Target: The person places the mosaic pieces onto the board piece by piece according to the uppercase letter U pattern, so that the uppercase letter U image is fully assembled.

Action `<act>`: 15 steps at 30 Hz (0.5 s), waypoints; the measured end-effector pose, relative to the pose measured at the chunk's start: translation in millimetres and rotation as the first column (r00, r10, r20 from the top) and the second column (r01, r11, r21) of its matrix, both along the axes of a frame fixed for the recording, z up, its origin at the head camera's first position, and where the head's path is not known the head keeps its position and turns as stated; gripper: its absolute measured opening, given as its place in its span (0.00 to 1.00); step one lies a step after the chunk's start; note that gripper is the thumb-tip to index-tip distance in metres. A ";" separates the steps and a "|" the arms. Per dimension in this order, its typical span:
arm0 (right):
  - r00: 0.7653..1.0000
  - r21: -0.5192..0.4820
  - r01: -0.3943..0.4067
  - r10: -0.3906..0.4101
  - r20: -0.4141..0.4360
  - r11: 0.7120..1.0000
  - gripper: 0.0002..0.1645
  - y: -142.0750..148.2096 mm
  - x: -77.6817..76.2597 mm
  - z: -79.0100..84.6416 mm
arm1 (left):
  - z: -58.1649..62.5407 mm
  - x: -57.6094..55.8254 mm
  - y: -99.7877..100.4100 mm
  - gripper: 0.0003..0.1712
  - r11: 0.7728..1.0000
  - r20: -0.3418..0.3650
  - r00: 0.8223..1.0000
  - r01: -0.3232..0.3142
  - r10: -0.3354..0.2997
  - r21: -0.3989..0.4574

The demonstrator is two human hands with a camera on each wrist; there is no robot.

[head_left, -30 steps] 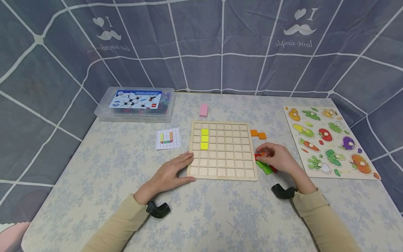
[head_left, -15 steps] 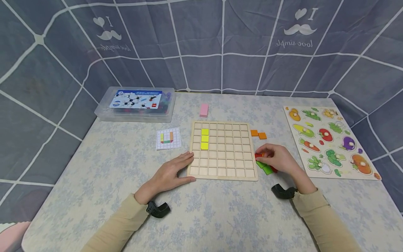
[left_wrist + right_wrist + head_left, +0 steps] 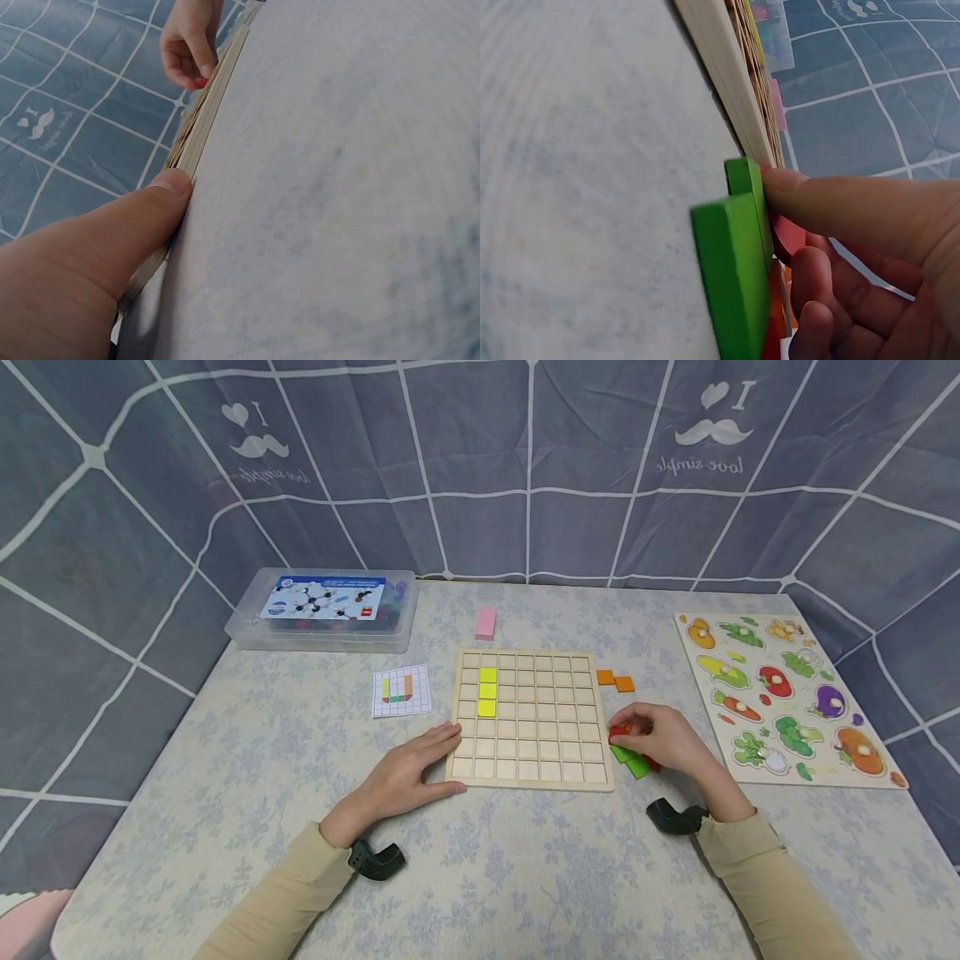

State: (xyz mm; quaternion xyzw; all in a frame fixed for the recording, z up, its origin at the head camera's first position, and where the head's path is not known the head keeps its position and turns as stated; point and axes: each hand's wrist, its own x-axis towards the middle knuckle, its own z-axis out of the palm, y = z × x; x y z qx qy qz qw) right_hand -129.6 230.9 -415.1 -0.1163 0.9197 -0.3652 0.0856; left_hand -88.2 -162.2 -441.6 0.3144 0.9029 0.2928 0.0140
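Observation:
A wooden grid board (image 3: 540, 727) lies mid-table with three yellow square tiles (image 3: 488, 692) in one column. My left hand (image 3: 411, 770) rests at its left side, fingers extended over the edge; the left wrist view shows the thumb (image 3: 142, 225) against the front side. Just off the board's right edge, my right hand (image 3: 663, 737) pinches a red tile (image 3: 789, 238) with one rounded corner between thumb and fingers. Green tiles (image 3: 636, 765) lie under and in front of those fingers, with some red and orange partly hidden by the hand.
Two orange tiles (image 3: 625, 684) lie right of the board. A pattern card (image 3: 421, 691) lies to its left. Behind are a pink block (image 3: 486, 623) and a clear plastic box (image 3: 330, 635). A vegetable puzzle board (image 3: 795, 702) lies on the right.
My right hand has shifted very slightly rightward, and the red tile at its fingertips has moved a little away from the board. My left hand stays in place.

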 end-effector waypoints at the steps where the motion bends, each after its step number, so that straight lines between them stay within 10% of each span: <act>1: 1.000 0.007 -0.002 0.002 0.002 1.000 0.12 0.4 -0.1 0.8 | 0.1 -0.2 0.1 0.44 1.000 0.001 1.000 0.001 -0.001 -0.002; 15: 0.996 0.023 -0.084 0.084 0.022 0.996 0.04 1.7 -2.2 23.9 | 1.2 0.0 0.0 0.43 1.000 0.009 1.000 0.002 -0.002 -0.007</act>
